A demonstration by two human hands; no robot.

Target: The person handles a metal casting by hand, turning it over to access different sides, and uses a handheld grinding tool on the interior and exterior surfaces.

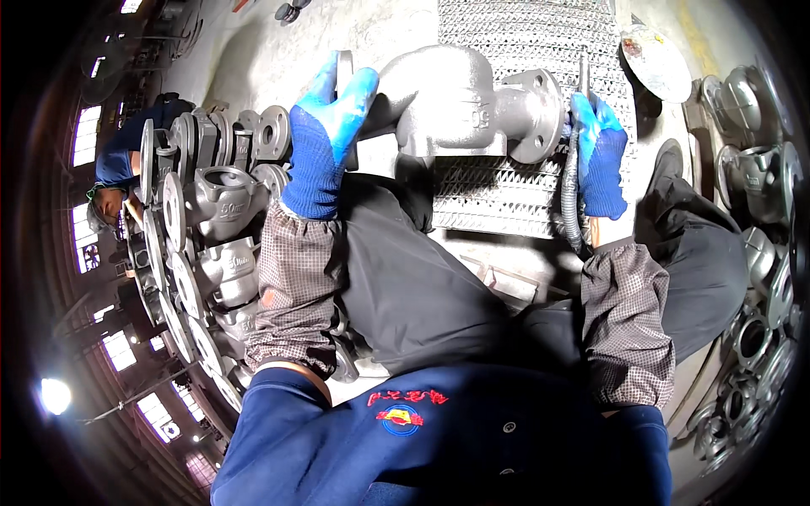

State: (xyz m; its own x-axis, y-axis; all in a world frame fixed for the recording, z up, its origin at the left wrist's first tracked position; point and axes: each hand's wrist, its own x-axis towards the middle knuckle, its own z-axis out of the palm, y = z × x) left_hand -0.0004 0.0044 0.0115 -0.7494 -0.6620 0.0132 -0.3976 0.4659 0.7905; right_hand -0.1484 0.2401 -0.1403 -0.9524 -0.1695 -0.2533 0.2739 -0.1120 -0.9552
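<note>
A grey cast metal valve body [447, 101] with a bulging middle and a flange at each end lies across a ribbed metal grate in front of me. My left hand [327, 139], in a blue coated glove, grips its left flange, thumb and fingers on either side. My right hand [601, 156], gloved alike, is closed around a slim metal air tool [584, 72], which points away from me beside the right flange. A ribbed hose [571, 198] runs from the tool back toward me. The glove hides the tool's grip.
Under the valve body is the grate [527, 25]. Several flanged castings [224, 198] are stacked at my left, and more castings [755, 181] and rings [751, 337] lie at my right. A round pale disc [656, 63] stands at the far right. Another person [126, 169] is beyond the left stack.
</note>
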